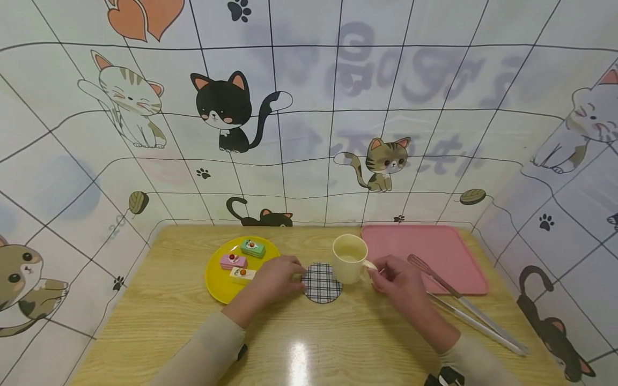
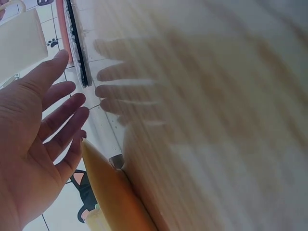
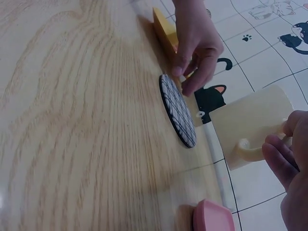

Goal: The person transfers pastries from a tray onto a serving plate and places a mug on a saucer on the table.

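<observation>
My right hand [image 1: 399, 281] pinches the handle of a cream mug [image 1: 345, 272], fingers and thumb at the handle loop. In the right wrist view the mug [image 3: 252, 125] is held up off the wooden table, right of a round coaster [image 1: 321, 287] with a black-and-white plaid top. The left hand [image 1: 277, 281] is at the coaster's left edge, fingertips right by its rim. Its fingers are loosely extended with nothing in them, as the left wrist view of the hand [image 2: 45, 130] shows. In the head view the mug overlaps the coaster's right edge.
Left of the coaster, a yellow plate [image 1: 216, 284] bears a green cake piece [image 1: 253, 248], a pink one [image 1: 233, 261] and a cream one [image 1: 242, 275]. A pink tray [image 1: 429, 241] lies at the back right, with metal tongs [image 1: 475, 316] across its front edge.
</observation>
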`<state>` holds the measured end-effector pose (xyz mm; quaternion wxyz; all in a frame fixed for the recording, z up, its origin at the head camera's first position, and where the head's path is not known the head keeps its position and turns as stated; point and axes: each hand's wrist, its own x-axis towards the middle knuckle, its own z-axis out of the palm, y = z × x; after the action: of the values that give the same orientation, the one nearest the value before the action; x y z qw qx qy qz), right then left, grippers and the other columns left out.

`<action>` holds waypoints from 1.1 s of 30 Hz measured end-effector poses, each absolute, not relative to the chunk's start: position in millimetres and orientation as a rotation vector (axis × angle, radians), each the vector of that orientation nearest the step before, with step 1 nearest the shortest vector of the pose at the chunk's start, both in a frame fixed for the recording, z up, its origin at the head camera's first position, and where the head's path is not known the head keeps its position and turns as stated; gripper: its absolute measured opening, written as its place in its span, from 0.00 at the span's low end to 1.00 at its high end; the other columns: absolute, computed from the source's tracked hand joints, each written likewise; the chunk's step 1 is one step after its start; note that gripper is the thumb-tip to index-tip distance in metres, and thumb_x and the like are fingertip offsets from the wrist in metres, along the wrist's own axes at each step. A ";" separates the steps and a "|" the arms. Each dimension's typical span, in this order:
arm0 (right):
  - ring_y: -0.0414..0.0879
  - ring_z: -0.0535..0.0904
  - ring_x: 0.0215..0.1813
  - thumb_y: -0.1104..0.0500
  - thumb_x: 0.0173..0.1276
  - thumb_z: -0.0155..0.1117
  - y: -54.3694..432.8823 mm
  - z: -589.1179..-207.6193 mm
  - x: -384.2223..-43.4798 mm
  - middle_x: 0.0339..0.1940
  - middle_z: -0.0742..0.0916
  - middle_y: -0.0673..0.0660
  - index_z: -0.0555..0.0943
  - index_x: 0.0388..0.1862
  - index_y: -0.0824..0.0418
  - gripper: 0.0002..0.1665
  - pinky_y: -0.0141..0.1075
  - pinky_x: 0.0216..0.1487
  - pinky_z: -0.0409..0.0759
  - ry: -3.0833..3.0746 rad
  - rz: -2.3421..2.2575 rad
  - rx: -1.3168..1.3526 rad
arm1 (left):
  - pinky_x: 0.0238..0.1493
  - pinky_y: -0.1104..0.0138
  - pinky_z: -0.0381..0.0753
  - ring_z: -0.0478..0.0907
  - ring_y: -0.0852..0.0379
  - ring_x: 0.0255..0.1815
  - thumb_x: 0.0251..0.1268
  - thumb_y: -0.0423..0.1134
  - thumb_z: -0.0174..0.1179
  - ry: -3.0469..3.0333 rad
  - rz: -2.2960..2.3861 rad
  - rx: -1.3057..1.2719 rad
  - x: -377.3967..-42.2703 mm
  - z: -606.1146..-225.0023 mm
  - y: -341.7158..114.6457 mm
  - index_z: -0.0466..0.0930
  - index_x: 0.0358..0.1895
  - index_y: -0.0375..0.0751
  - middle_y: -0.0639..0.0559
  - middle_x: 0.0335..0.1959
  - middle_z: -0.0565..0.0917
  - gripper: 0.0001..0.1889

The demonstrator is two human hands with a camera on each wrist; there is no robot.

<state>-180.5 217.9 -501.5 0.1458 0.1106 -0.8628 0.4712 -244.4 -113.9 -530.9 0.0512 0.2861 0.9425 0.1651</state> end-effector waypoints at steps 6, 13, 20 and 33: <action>0.39 0.79 0.26 0.64 0.72 0.81 212.8 -505.2 -180.5 0.25 0.86 0.44 0.89 0.41 0.52 0.08 0.32 0.23 0.79 -2.490 1.333 0.329 | 0.63 0.57 0.86 0.85 0.55 0.56 0.71 0.53 0.78 2.856 0.480 0.896 -244.6 -529.3 -112.2 0.93 0.61 0.50 0.56 0.55 0.89 0.20; 0.39 0.79 0.25 0.61 0.74 0.80 207.9 -508.3 -179.1 0.25 0.86 0.42 0.89 0.41 0.51 0.07 0.32 0.21 0.78 -2.507 1.353 0.344 | 0.63 0.57 0.86 0.84 0.55 0.56 0.70 0.52 0.78 2.844 0.479 0.885 -245.2 -529.8 -111.3 0.93 0.60 0.50 0.57 0.55 0.89 0.20; 0.38 0.79 0.25 0.65 0.72 0.80 201.0 -513.2 -179.9 0.24 0.86 0.42 0.88 0.39 0.54 0.08 0.33 0.21 0.78 -2.500 1.367 0.366 | 0.63 0.57 0.87 0.84 0.55 0.55 0.70 0.53 0.78 2.835 0.490 0.878 -246.0 -531.9 -110.6 0.93 0.60 0.50 0.56 0.55 0.89 0.20; 0.37 0.78 0.24 0.64 0.71 0.82 189.8 -521.8 -177.6 0.24 0.85 0.38 0.88 0.40 0.51 0.10 0.33 0.26 0.77 -2.548 1.301 0.372 | 0.62 0.58 0.87 0.84 0.57 0.52 0.67 0.53 0.80 2.845 0.515 0.843 -246.4 -532.0 -109.6 0.94 0.58 0.52 0.59 0.52 0.89 0.20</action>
<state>-177.6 189.8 -521.8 0.1278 0.1279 -0.8760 0.4471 -246.4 -109.6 -532.0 0.0649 0.2792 0.9427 0.1707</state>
